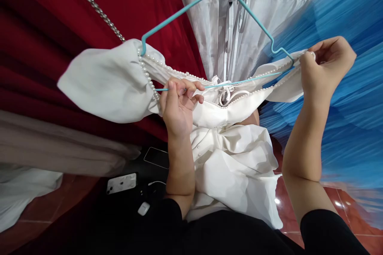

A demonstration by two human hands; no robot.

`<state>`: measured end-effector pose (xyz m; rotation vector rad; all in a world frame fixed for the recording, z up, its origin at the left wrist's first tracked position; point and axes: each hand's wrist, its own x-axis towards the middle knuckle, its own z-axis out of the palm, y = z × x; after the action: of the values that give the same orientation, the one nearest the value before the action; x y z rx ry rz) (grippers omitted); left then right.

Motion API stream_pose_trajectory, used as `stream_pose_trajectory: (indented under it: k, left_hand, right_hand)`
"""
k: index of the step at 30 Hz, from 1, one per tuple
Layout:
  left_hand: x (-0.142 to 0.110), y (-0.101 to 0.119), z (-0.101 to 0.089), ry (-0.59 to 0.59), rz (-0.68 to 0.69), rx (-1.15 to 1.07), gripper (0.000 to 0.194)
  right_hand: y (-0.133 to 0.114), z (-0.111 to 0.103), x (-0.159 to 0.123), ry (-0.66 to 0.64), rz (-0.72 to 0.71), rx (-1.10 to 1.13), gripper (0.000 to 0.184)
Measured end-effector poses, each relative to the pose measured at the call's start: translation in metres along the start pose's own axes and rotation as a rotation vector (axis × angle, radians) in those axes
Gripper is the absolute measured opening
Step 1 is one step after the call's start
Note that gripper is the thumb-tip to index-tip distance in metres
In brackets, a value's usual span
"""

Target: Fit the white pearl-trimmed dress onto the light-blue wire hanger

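Observation:
A white dress [230,159] with pearl trim along its neckline hangs on a light-blue clothes hanger [184,9]. My left hand [179,107] is closed with thumb and fingers around the hanger's lower bar, beside the puffed left sleeve [109,81]. At the hanger's other end, my right hand [329,65] pinches the pearl-edged fabric of the other sleeve. The hanger's left corner sits inside the pearl edge of the left sleeve. White ties show in the middle of the neckline. The skirt drapes down toward my lap.
Red fabric [143,4] with a metal chain [92,4] is on the left. White cloth [203,12] and blue tulle [356,127] hang behind and to the right. Below lie a phone [121,183], a dark phone [156,157] and a small white case [144,208].

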<state>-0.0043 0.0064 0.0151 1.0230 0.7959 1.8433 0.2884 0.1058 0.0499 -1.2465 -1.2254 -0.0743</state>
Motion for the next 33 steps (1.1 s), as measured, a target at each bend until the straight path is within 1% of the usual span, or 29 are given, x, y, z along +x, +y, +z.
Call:
stream_pose_trajectory:
  k: [4, 7, 10, 13, 14, 16, 18, 21, 22, 23, 25, 26, 27, 28, 29, 30, 32, 33]
  left_hand:
    - [-0.001, -0.002, 0.002, -0.013, -0.002, -0.004, 0.041]
    - [0.0, -0.005, 0.003, -0.024, -0.012, -0.04, 0.041]
    - [0.001, -0.007, 0.002, -0.022, -0.034, -0.064, 0.042]
    - [0.002, -0.007, 0.002, -0.019, -0.056, -0.051, 0.042]
    - [0.002, -0.007, 0.002, -0.019, -0.058, -0.047, 0.042]
    - [0.002, -0.007, 0.002, -0.019, -0.062, -0.044, 0.043]
    - [0.002, -0.009, 0.003, -0.02, -0.073, -0.047, 0.043]
    - [0.005, -0.011, 0.003, -0.022, -0.087, -0.058, 0.044]
    - [0.006, -0.012, 0.003, -0.023, -0.086, -0.065, 0.044]
    - [0.007, -0.012, 0.003, -0.027, -0.087, -0.073, 0.044]
    - [0.008, -0.013, 0.001, -0.036, -0.092, -0.084, 0.044]
    - [0.009, -0.013, 0.0, -0.039, -0.099, -0.084, 0.043]
    - [0.01, -0.013, 0.0, -0.041, -0.107, -0.079, 0.044]
    - [0.011, -0.013, -0.001, -0.044, -0.118, -0.07, 0.044]
    - [0.012, -0.013, -0.001, -0.046, -0.127, -0.06, 0.045]
    - [0.013, -0.014, 0.0, -0.049, -0.134, -0.052, 0.046]
    - [0.016, -0.018, 0.001, -0.058, -0.146, -0.044, 0.047]
    - [0.017, -0.021, 0.002, -0.064, -0.153, -0.043, 0.047]
  right_hand:
    - [-0.029, 0.005, -0.002, -0.026, -0.09, 0.069, 0.033]
    - [-0.045, 0.013, -0.007, -0.065, -0.143, 0.128, 0.034]
    - [-0.05, 0.021, -0.014, -0.074, -0.163, 0.165, 0.034]
    - [-0.052, 0.025, -0.02, -0.055, -0.163, 0.159, 0.027]
    - [-0.054, 0.024, -0.022, -0.065, -0.165, 0.156, 0.025]
    - [-0.062, 0.017, -0.026, -0.133, -0.18, 0.178, 0.021]
    - [-0.076, 0.006, -0.034, -0.218, -0.19, 0.25, 0.016]
    - [-0.099, -0.011, -0.055, -0.31, -0.17, 0.349, 0.006]
    - [-0.104, -0.014, -0.064, -0.404, -0.152, 0.348, 0.005]
    - [-0.106, -0.015, -0.073, -0.548, -0.12, 0.329, 0.009]
    - [-0.104, -0.01, -0.089, -0.916, 0.014, 0.267, 0.017]
    - [-0.101, -0.004, -0.096, -1.075, 0.121, 0.263, 0.024]
    - [-0.096, 0.002, -0.101, -1.173, 0.248, 0.309, 0.033]
    - [-0.092, 0.01, -0.105, -1.203, 0.378, 0.413, 0.042]
    - [-0.087, 0.019, -0.107, -1.171, 0.487, 0.567, 0.047]
    - [-0.084, 0.027, -0.109, -1.082, 0.565, 0.746, 0.048]
    - [-0.078, 0.042, -0.109, -0.827, 0.632, 1.069, 0.041]
    - [-0.075, 0.048, -0.109, -0.695, 0.642, 1.182, 0.038]
